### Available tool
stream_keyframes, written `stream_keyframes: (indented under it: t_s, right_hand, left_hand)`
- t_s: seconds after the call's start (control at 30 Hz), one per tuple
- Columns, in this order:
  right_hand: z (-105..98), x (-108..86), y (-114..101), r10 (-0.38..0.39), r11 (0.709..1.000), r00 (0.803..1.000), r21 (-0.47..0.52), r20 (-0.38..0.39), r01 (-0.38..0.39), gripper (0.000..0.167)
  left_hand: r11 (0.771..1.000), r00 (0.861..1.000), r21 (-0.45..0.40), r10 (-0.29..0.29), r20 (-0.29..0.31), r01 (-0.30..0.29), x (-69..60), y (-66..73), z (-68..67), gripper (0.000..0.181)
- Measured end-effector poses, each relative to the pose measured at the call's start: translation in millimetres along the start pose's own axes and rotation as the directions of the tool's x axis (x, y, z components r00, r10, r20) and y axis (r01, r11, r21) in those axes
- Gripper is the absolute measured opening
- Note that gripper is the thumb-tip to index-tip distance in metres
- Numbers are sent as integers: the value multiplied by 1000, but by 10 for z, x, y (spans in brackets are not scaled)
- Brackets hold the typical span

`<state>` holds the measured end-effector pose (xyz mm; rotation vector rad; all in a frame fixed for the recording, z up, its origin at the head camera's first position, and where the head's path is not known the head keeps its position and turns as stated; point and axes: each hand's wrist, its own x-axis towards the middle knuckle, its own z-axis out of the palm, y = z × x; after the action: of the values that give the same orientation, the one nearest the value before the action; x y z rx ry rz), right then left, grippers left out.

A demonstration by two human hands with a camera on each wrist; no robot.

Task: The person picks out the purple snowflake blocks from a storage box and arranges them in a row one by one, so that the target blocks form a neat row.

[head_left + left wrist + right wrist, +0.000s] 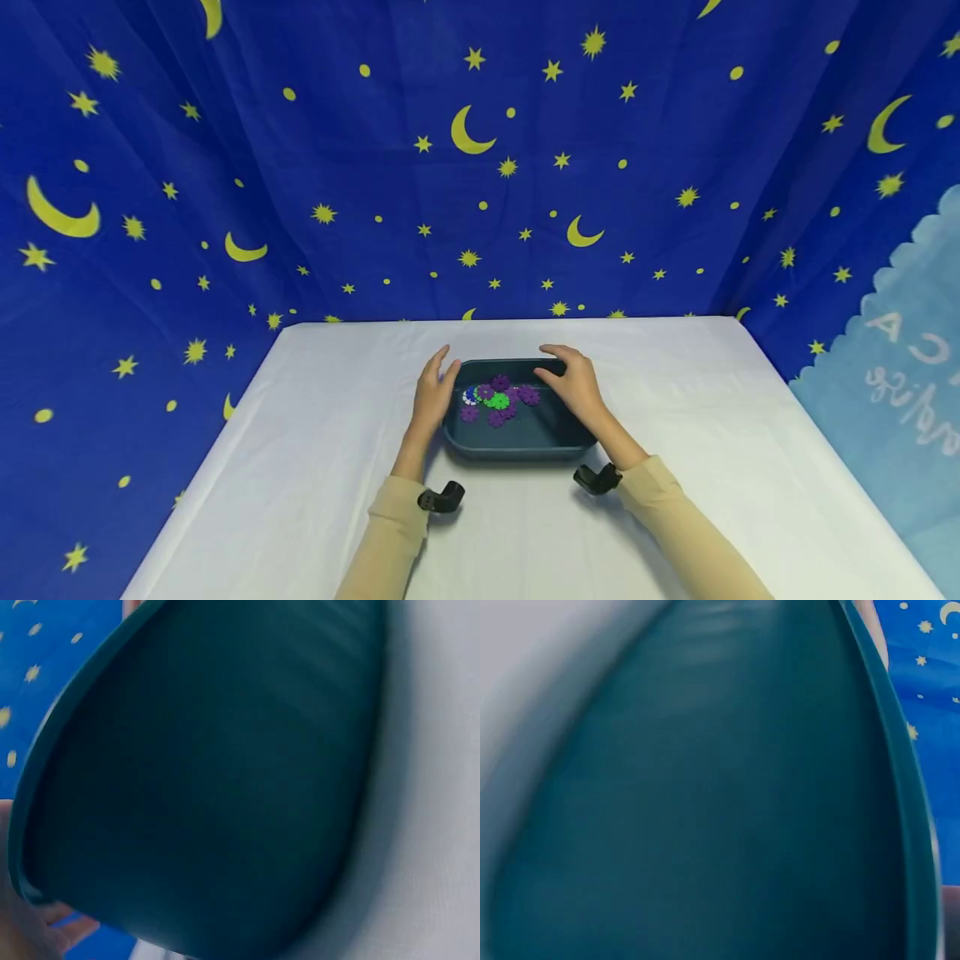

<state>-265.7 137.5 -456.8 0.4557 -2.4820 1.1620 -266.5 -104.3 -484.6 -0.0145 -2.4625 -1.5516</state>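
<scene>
A dark teal plastic tray (555, 429) stands on the white table. Purple, green, blue and white flower-shaped plastic discs (498, 401) lie inside it, towards its left half. My left hand (432, 397) is beside the tray's left end, fingers extended forward and thumb near the rim. Over the right end is my right hand (581, 385), its thumb and fingers spread apart with nothing between them. Both wrist views are filled by the tray's outer wall (210, 780), blurred and close. Part of the left hand (30, 922) shows past the rim there.
White cloth covers the table (300, 467) around the tray. A blue curtain (405, 183) with yellow moons and stars encloses the back and sides. A light blue panel (900, 350) with white lettering hangs at the right. Black wrist cameras (442, 497) sit on both sleeves.
</scene>
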Motion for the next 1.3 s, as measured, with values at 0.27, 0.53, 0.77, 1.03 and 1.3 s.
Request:
stream_keyframes:
  t_s: [0.27, 0.53, 0.77, 1.03, 1.3]
  right_hand:
    - [170, 79, 106, 110, 958, 984, 249, 143, -143, 32]
    - [249, 73, 246, 234, 892, 943, 334, 238, -305, 30]
    - [250, 70, 253, 273, 884, 929, 315, 251, -345, 31]
    - [264, 29, 267, 351, 894, 911, 212, 216, -395, 26]
    - [297, 30, 232, 393, 899, 899, 124, 192, -420, 26]
  left_hand:
    - [796, 992, -593, -118, 48, 123, 38, -271, 24, 45]
    - [651, 983, -737, -94, 159, 181, 21, -400, 84, 48]
    - [693, 975, -688, -125, 182, 217, -5, -445, 102, 47]
    - [697, 966, -672, -133, 224, 252, -15, -476, 108, 48]
    - [708, 964, -659, -126, 232, 251, 10, -469, 88, 46]
